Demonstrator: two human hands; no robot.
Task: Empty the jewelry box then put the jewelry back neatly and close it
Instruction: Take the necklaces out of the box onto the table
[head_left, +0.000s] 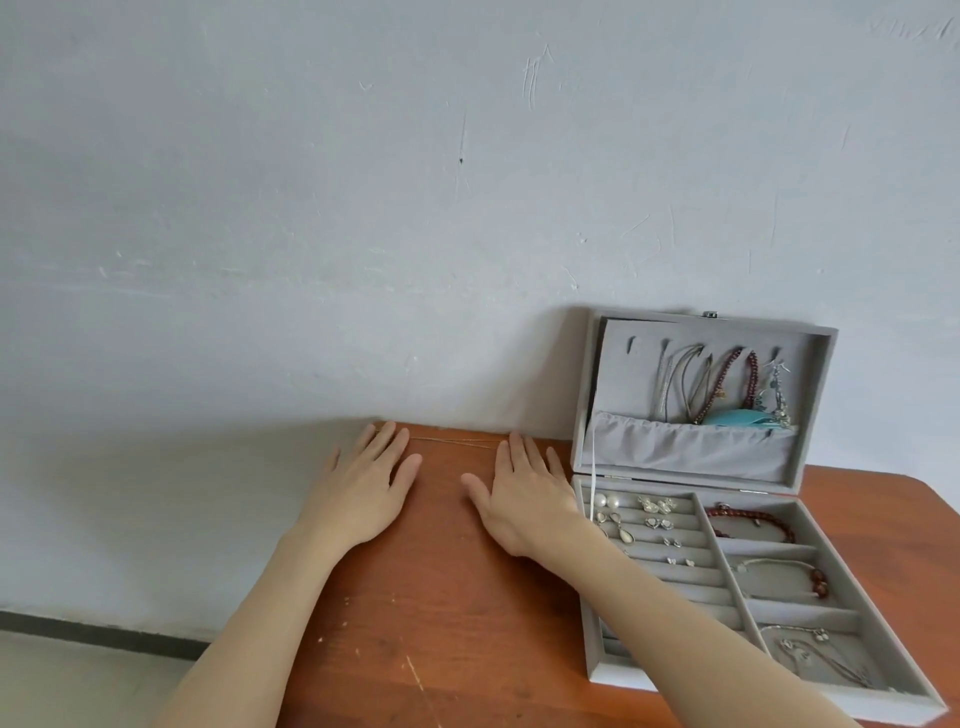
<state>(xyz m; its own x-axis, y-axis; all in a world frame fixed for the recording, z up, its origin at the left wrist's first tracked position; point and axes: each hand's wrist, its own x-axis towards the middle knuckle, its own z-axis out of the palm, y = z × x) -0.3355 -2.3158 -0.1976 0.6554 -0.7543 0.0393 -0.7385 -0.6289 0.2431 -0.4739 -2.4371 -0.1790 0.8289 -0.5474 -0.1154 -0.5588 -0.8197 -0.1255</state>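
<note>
1. Head view, nearest first: two bare forearms enter from the bottom edge, cut off below the elbow; the right forearm crosses over the near left corner of the jewelry box (748, 587) and hides part of its ring-roll rows there.
2. Beneath them lies the brown wooden desk (441, 623), scratched, with its near part out of frame.
3. At the right, the box sits open on the desk; its near right corner is cut off by the frame edge.
4. Earrings (652, 512) sit in the far ring-roll rows on the tray's left side; they are small and hard to tell apart.
5. On the tray's right side, the far compartment holds a dark red bead bracelet (750, 522), the middle a pale bracelet (779, 571) with red beads, the near one silvery chains too fine to sort.
6. Farther back, the left hand (363, 483) lies flat on the desk, palm down, fingers straight and slightly spread.
7. The right hand (524, 493) lies flat likewise, just beside the box's left wall.
8. A thin gold chain (457, 441) stretches straight between both sets of fingertips; its ends are hidden under them.
9. The lid (696, 400) stands upright against the wall (363, 182), with necklaces hanging on hooks, their lower ends tucked into a pocket.
</note>
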